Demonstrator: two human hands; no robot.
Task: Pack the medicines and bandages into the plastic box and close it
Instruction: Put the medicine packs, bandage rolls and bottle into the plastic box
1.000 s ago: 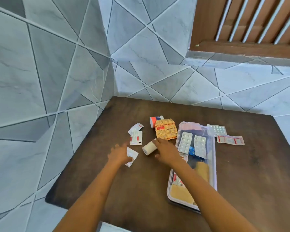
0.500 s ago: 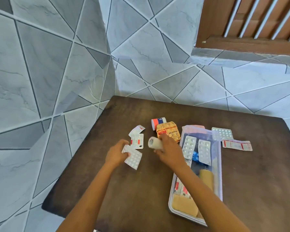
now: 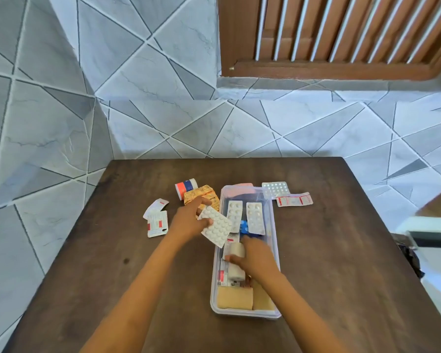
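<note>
Head view: clear plastic box [image 3: 244, 313] on table [image 3: 341, 263], lid off, long axis running away from the person. Right hand [image 3: 256, 259] inside it, fingers curled round white bandage roll [image 3: 236, 250] — roll lies lengthwise. Left hand [image 3: 188, 221] pinches tilted white blister pack [image 3: 218, 229] over the box's left rim.

Left hand [image 3: 188, 221], right hand [image 3: 256, 259]: both curled
</note>
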